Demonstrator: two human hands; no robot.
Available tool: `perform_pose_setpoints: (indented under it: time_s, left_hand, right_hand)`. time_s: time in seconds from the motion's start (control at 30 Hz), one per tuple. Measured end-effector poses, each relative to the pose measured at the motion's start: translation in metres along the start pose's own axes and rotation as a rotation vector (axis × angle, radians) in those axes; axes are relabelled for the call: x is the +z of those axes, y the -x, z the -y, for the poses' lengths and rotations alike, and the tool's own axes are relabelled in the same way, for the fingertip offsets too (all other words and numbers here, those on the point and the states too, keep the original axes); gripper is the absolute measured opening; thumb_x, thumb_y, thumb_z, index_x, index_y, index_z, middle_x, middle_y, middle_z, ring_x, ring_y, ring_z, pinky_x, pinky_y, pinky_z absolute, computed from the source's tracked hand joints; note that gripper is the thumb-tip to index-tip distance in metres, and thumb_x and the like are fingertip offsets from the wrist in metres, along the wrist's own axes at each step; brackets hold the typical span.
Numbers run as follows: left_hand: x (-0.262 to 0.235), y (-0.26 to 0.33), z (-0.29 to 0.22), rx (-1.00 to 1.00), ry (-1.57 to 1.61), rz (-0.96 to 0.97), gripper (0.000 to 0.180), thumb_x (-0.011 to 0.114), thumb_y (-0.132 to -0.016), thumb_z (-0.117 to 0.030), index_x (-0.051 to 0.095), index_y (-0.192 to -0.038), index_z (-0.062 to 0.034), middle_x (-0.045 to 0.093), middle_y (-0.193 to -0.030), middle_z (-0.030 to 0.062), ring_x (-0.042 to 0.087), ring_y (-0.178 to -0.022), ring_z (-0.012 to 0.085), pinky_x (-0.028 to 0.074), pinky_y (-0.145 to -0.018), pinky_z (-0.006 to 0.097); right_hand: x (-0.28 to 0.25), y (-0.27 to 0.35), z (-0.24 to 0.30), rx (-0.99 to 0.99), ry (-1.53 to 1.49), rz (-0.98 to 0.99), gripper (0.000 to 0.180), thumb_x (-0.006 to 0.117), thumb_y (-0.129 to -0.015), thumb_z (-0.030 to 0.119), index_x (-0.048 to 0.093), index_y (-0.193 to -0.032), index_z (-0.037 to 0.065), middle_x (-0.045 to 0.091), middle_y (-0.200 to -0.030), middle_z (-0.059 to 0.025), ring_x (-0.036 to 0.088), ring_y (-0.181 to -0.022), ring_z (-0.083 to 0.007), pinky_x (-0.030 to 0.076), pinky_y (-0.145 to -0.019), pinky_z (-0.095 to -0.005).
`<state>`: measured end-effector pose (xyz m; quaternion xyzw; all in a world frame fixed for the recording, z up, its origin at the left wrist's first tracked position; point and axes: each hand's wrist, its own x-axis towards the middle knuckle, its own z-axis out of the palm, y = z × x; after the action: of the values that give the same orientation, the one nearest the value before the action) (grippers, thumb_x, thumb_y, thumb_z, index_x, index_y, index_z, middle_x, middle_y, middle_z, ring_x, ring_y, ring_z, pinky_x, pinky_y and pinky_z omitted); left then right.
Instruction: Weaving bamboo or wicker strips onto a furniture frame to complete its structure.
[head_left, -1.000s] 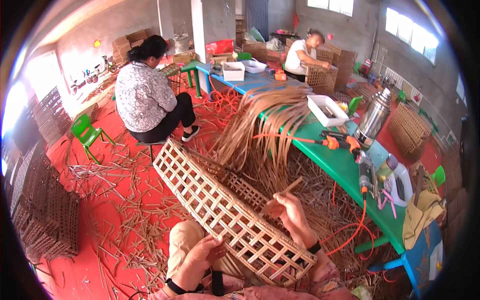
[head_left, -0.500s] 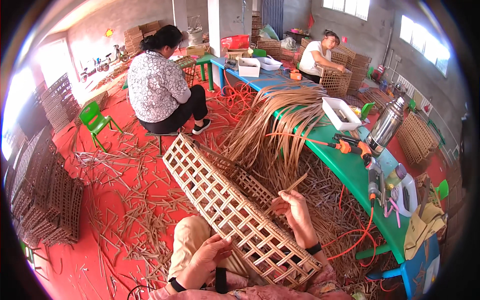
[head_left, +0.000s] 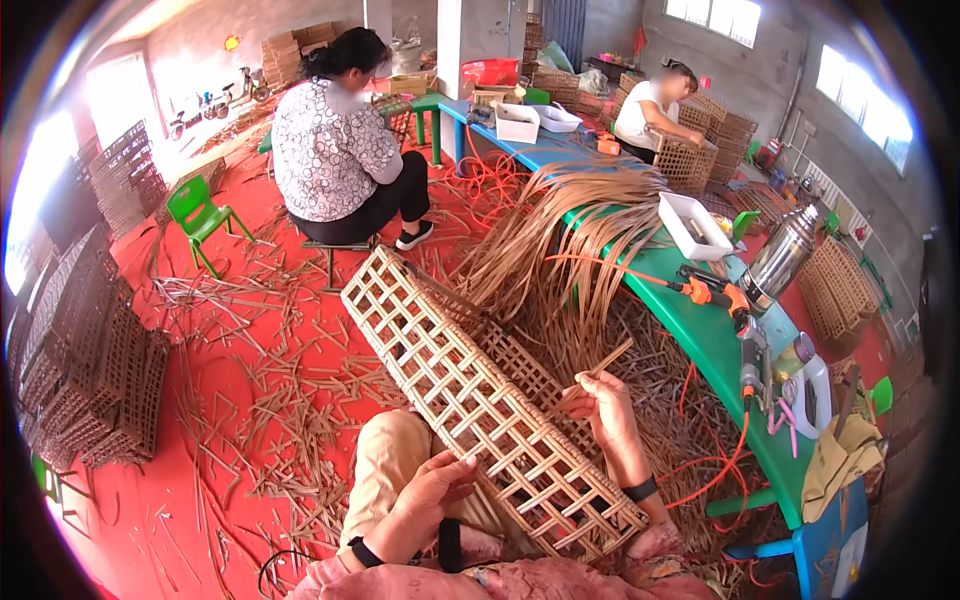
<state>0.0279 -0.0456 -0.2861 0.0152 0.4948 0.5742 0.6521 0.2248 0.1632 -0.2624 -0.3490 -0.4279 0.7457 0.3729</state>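
Observation:
A long rectangular woven basket of tan strips rests tilted across my lap, its openwork side facing me. At its near lower edge, my left hand is closed, thumb and fingertips pinching the rim; part of its grip is hidden. Over the basket's right side, my right hand pinches a narrow flat weaving strip, whose free end sticks up past the fingertips. The strip's lower end runs down toward the weave, and I cannot tell how it is fixed there.
A green table on the right holds a bundle of long strips, a corded power tool, a steel thermos and a white tray. Basket stacks stand left. Strip offcuts litter the red floor. Two people sit working ahead.
My view has shifted slightly, so the surroundings sit a little differently. Both hands keep their holds on the basket and strip, with little visible movement.

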Motion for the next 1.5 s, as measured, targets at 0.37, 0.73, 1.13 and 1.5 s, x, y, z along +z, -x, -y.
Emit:
perform_pose_setpoints:
  time_s: [0.37,0.73,1.13,1.5]
  left_hand:
    - [0.002,0.004,0.005,0.076,-0.008,-0.019,0.019,0.060,-0.086,-0.014,0.061,-0.105,-0.0131,0.061,-0.084,-0.0045,0.055,-0.070,0.0072,0.046,-0.062,0.020]
    - [-0.016,-0.010,0.000,-0.094,0.006,0.008,0.029,0.067,-0.082,-0.011,0.058,-0.109,-0.0087,0.062,-0.093,-0.0002,0.059,-0.081,0.0110,0.048,-0.077,0.025]
    - [-0.020,-0.007,-0.009,-0.249,0.022,0.077,0.049,0.073,-0.076,-0.013,0.052,-0.118,-0.0006,0.061,-0.109,0.0070,0.058,-0.099,0.0162,0.046,-0.090,0.031]
    - [-0.014,0.000,0.005,-0.222,0.067,0.100,0.048,0.073,-0.077,-0.020,0.054,-0.117,-0.0024,0.061,-0.103,0.0032,0.056,-0.098,0.0134,0.045,-0.087,0.029]
  right_hand:
    - [0.003,0.002,0.011,0.012,0.257,0.025,0.023,0.060,-0.087,0.025,0.057,-0.095,0.004,0.067,-0.083,-0.0094,0.065,-0.066,-0.0152,0.052,-0.054,-0.0246]
    - [-0.018,-0.060,-0.033,0.156,0.193,0.123,0.023,0.055,-0.091,0.020,0.058,-0.100,-0.001,0.067,-0.088,-0.0139,0.065,-0.069,-0.0156,0.054,-0.057,-0.0235]
    - [-0.012,-0.103,-0.077,0.249,0.172,0.155,0.019,0.057,-0.091,0.018,0.062,-0.099,0.002,0.068,-0.088,-0.0123,0.065,-0.069,-0.0139,0.053,-0.055,-0.0209]
    - [0.009,-0.094,-0.048,0.092,0.090,0.279,0.022,0.055,-0.091,0.020,0.060,-0.103,0.002,0.068,-0.089,-0.0132,0.065,-0.069,-0.0143,0.053,-0.058,-0.0219]
